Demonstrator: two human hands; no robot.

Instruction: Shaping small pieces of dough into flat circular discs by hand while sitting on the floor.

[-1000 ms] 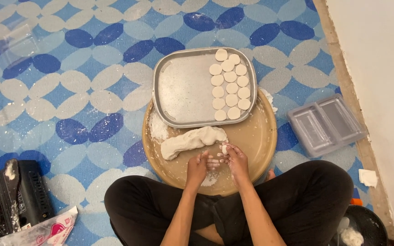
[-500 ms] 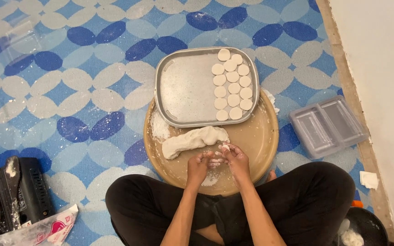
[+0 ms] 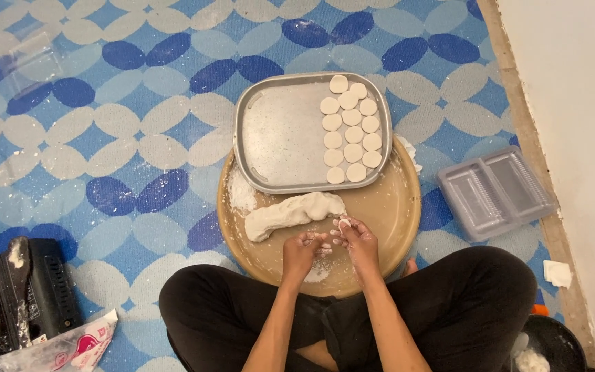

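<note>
I see my right hand (image 3: 358, 241) pinching a small dough piece (image 3: 343, 224) over the round tan tray (image 3: 401, 207) near its front edge, left hand (image 3: 302, 249) loosely curled alongside, presumably shaping it beside the dough log (image 3: 290, 213) before it joins the discs (image 3: 349, 131) lining the metal tray's (image 3: 277, 138) right edge.

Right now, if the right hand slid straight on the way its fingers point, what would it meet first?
The right hand, pinching a small dough piece, points up and slightly left. It would probably meet the end of the long dough lump first, then the metal tray's rim; height is unclear.
</note>
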